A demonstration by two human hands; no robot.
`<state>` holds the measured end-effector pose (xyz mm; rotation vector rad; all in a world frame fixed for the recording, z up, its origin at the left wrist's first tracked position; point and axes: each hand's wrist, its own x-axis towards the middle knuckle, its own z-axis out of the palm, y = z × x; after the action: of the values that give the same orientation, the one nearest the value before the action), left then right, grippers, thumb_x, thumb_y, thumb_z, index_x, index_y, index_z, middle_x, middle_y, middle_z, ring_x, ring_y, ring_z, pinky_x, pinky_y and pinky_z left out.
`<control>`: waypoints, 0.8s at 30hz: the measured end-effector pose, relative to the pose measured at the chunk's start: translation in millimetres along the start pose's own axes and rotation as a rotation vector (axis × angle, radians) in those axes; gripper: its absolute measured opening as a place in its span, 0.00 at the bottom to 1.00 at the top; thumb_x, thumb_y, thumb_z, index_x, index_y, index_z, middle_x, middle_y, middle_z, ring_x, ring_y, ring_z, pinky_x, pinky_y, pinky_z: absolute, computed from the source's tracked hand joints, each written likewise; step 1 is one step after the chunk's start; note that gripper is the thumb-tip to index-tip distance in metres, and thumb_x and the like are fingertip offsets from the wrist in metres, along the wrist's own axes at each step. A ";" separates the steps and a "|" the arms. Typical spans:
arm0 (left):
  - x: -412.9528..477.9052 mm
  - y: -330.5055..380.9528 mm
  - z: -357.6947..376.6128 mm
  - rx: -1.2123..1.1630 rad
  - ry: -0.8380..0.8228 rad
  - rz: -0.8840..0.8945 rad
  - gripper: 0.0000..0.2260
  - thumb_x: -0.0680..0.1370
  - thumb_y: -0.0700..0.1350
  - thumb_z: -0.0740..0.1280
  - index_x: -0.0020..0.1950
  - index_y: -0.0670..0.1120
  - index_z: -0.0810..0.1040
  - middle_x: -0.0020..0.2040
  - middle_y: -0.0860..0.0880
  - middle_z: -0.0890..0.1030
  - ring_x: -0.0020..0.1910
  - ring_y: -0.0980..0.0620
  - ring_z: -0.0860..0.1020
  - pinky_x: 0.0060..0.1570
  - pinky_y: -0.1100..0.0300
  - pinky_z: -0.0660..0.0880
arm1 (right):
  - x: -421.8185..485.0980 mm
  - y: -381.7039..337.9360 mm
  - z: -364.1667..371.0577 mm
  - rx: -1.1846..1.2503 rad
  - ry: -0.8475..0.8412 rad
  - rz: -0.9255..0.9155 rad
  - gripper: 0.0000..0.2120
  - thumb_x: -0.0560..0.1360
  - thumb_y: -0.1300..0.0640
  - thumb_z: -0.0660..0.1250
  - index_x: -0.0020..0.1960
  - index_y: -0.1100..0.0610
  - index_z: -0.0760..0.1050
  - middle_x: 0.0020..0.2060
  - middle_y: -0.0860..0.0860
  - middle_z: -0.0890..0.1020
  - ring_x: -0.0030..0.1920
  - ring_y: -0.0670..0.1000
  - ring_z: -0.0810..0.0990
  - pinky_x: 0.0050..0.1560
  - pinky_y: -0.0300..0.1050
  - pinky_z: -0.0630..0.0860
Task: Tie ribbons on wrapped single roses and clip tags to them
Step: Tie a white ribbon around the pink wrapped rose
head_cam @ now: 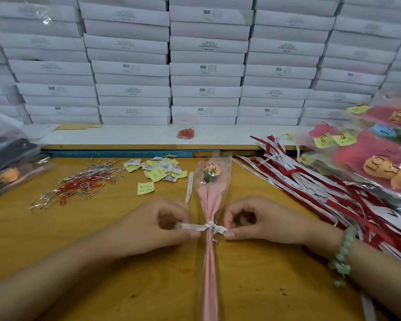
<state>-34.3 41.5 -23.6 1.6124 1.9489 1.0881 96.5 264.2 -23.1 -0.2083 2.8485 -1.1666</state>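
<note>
On table (130,286) | pink-wrapped rose (210,200), white ribbon (212,227) knotted round | left hand (158,225), right hand (264,223) pinching ends

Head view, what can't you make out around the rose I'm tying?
- wrapped rose: lower end cut off by the head view's bottom edge.
- ribbon: print blurred in the head view; parts hidden inside the pinching left hand and right hand.
- yellow tags: writing too small to read, head view.
</note>
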 end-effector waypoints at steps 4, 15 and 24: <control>1.2 7.1 1.6 -0.397 0.081 0.024 0.08 0.71 0.51 0.72 0.37 0.48 0.85 0.55 0.52 0.81 0.58 0.54 0.77 0.57 0.60 0.72 | -0.6 0.1 -1.3 0.031 -0.024 -0.001 0.06 0.75 0.56 0.73 0.46 0.59 0.81 0.36 0.41 0.77 0.34 0.44 0.68 0.36 0.36 0.67; 7.1 6.2 24.3 -0.569 0.116 -0.115 0.11 0.77 0.46 0.66 0.58 0.51 0.83 0.44 0.46 0.85 0.44 0.50 0.83 0.46 0.59 0.76 | -0.7 -2.6 -2.6 0.168 -0.071 0.025 0.04 0.75 0.55 0.72 0.45 0.56 0.82 0.33 0.42 0.79 0.34 0.42 0.72 0.36 0.32 0.69; 10.2 3.1 33.5 -0.442 0.091 -0.132 0.13 0.77 0.47 0.63 0.52 0.40 0.82 0.35 0.51 0.81 0.31 0.57 0.76 0.31 0.68 0.72 | 2.1 -10.0 6.7 0.499 -0.059 -0.012 0.04 0.77 0.55 0.70 0.44 0.52 0.82 0.29 0.48 0.80 0.23 0.42 0.69 0.23 0.32 0.63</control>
<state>-11.1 62.0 -40.4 1.1993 1.6840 1.4353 96.2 252.2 -20.9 -0.2258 2.4067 -1.7836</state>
